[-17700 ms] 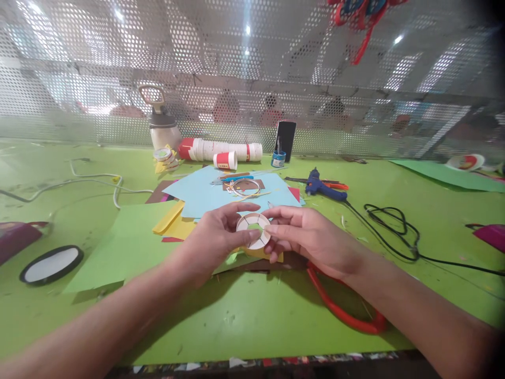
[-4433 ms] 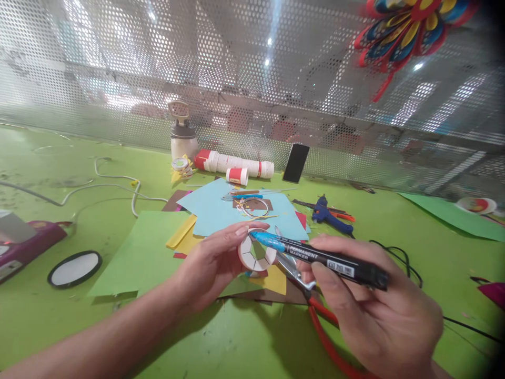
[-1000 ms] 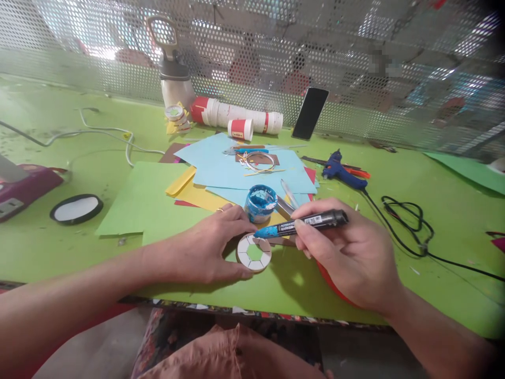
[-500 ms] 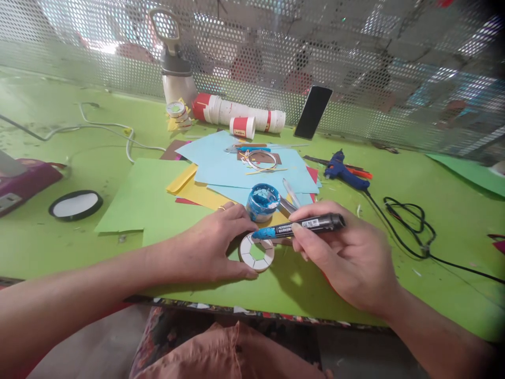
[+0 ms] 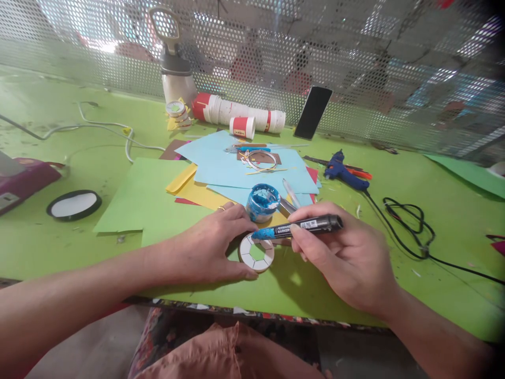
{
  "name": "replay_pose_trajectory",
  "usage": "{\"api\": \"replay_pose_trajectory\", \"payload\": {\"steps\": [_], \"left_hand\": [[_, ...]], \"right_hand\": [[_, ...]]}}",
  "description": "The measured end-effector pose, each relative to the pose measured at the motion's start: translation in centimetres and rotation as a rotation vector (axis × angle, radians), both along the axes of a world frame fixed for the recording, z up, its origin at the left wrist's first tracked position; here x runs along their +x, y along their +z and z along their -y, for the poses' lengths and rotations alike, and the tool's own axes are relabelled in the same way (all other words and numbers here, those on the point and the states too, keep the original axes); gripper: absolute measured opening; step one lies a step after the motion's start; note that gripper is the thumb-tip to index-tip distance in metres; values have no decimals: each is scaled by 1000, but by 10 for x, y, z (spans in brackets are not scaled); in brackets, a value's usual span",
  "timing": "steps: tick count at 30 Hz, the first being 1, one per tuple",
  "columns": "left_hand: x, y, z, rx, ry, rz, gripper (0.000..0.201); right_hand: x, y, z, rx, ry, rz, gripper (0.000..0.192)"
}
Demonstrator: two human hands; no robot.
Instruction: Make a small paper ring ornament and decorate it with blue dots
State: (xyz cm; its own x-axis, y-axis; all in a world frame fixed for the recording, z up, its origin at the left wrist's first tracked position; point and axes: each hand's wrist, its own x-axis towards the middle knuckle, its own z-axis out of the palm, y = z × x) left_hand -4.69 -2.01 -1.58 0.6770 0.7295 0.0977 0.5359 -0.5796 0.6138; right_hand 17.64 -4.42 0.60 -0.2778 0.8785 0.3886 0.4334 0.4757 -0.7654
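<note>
Paint pot [image 5: 263,202] just behind paper ring [image 5: 256,252], near contact. Paper sheets [image 5: 236,171] crowd beyond. Bare green table [image 5: 221,300] in front of ring; black cable [image 5: 406,226] right.

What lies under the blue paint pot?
The blue paint pot sits on light blue paper over yellow paper. Lower sheets are mostly covered.

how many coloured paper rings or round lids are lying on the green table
3: a white segmented paper ring under the left hand, a thin ring on the light blue sheets, a black-rimmed white lid far left. Others may be hidden.
</note>
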Motion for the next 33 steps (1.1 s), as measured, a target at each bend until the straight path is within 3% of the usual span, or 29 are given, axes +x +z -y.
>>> {"api": "replay_pose_trajectory", "payload": {"steps": [33], "left_hand": [[0,0,0,10,-7,14,41]], "right_hand": [[-2,2,-2,55,-6,87,2]]}}
